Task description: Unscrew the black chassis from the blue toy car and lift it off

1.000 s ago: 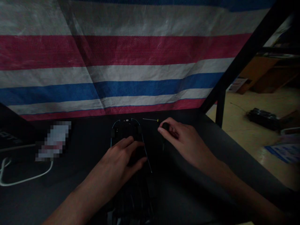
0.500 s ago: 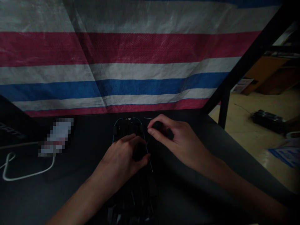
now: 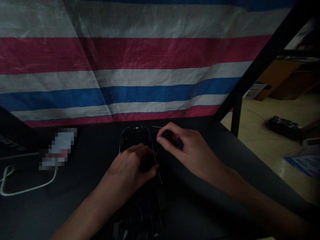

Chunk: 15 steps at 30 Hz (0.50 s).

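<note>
A dark, flat device with thin blue-edged outlines (image 3: 136,136) lies on the black table (image 3: 82,196) in dim light. My left hand (image 3: 132,166) rests on it with fingers curled down over its near part, pressing it in place. My right hand (image 3: 182,146) is pinched round a small dark round-topped tool (image 3: 167,134), held at the device's right edge. The tool's tip is hidden in the gloom. A thin pale rod (image 3: 158,173) shows beside my left fingers.
A red, white and blue striped tarp (image 3: 130,66) hangs right behind the table. A white cable (image 3: 25,188) and a blurred pale object (image 3: 58,148) lie at the left. A black frame post (image 3: 236,115) stands at the right, with floor and a dark box (image 3: 282,126) beyond.
My right hand carried the small dark tool leftwards from the open table to the device's right edge. My left hand stayed on the device.
</note>
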{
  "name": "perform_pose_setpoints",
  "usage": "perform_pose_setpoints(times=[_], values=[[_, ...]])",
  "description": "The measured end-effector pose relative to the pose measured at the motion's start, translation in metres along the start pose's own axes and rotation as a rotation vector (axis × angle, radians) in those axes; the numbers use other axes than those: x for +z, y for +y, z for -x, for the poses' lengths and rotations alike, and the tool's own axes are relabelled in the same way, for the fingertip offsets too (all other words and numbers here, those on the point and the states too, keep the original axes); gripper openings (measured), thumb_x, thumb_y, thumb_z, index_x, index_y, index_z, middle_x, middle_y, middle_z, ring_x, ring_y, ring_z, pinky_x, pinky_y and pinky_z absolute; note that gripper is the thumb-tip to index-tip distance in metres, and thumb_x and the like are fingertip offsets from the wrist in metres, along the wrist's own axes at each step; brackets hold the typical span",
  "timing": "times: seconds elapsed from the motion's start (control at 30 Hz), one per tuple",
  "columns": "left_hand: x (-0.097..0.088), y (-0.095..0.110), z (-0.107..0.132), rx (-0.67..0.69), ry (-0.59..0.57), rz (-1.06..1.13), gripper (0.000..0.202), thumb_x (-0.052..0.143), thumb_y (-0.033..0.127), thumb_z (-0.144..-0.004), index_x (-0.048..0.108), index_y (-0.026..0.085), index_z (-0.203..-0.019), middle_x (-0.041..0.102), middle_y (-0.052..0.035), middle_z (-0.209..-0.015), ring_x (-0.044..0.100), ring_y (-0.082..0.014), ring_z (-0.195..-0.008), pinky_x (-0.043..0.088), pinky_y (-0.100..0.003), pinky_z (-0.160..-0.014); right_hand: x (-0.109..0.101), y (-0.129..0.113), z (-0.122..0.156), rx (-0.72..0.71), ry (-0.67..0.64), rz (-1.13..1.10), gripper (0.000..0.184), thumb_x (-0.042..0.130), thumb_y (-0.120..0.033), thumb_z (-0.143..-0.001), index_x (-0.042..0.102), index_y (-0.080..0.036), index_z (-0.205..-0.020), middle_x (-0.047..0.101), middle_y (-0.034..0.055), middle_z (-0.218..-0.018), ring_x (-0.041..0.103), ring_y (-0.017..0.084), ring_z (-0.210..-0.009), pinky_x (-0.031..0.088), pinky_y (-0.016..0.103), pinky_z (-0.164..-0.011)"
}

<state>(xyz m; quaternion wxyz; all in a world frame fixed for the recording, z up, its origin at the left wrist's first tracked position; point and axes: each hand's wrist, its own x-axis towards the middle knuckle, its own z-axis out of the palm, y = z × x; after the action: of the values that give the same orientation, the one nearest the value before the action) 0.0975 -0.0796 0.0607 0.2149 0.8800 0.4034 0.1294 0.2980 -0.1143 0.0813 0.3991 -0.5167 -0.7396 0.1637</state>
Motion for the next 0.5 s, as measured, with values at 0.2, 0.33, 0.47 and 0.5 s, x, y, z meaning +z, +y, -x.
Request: perform_pose_setpoints(times=[0.2, 0.33, 0.47, 0.5], values=[[0.0011, -0.0005, -0.0003, 0.023, 0.019, -0.018, 0.026, 0.072, 0.035, -0.089, 0.071, 0.023, -0.112, 0.072, -0.0048, -0.105, 0.069, -0.0204, -0.079, 0.053, -0.033, -0.07, -0.0003, -0.0055, -0.0002, -0.013, -0.031, 0.134, 0.009, 0.06, -0.021, -0.096, 0.062, -0.02, -0.105, 0.064, -0.004, -0.074, 0.062, 0.012, -0.066, 0.042, 0.024, -0.064], [0.0031, -0.003, 0.0002, 0.046, 0.023, -0.025, 0.023, 0.07, 0.035, -0.09, 0.071, 0.021, -0.108, 0.072, -0.0053, -0.103, 0.068, -0.0205, -0.078, 0.054, -0.035, -0.071, -0.0005, -0.0089, -0.0028, -0.155, -0.05, 0.324, 0.014, 0.058, -0.024, -0.098, 0.062, -0.02, -0.111, 0.072, 0.002, -0.095, 0.066, 0.019, -0.088, 0.044, 0.031, -0.081], [0.0049, -0.0036, 0.0006, 0.036, 0.035, -0.025, 0.026, 0.07, 0.033, -0.09, 0.07, 0.022, -0.112, 0.073, -0.0052, -0.103, 0.067, -0.0186, -0.074, 0.055, -0.035, -0.072, -0.0012, -0.0076, -0.0073, -0.203, -0.029, 0.432, 0.019, 0.054, -0.034, -0.104, 0.064, -0.02, -0.097, 0.068, 0.0006, -0.081, 0.061, 0.019, -0.077, 0.042, 0.033, -0.078], [0.0047, -0.0033, 0.0006, 0.034, 0.038, -0.029, 0.025, 0.07, 0.033, -0.089, 0.07, 0.021, -0.112, 0.073, -0.0053, -0.103, 0.067, -0.0185, -0.074, 0.055, -0.034, -0.072, -0.002, -0.0074, -0.0078, -0.211, -0.039, 0.414, 0.015, 0.055, -0.03, -0.103, 0.064, -0.02, -0.098, 0.068, 0.0006, -0.082, 0.06, 0.018, -0.077, 0.042, 0.032, -0.077]])
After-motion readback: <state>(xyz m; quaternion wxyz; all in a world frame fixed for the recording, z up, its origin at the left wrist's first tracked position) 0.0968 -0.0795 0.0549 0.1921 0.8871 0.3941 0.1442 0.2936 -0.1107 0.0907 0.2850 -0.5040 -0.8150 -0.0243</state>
